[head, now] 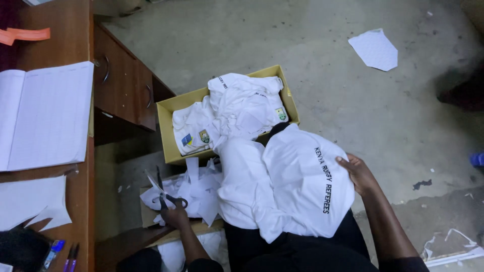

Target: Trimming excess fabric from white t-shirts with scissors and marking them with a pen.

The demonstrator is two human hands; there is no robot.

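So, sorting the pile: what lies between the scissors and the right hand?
Head view: a white shirt on the lap lies between the scissors and the right hand.

A small garment workshop: a bare concrete floor (212, 35), a cardboard box (169, 132) of white shirts (242, 103), paper offcuts (199, 194) by the fingers holding scissors (164, 194), a ledger (45, 113) on the wooden tabletop (70, 30).
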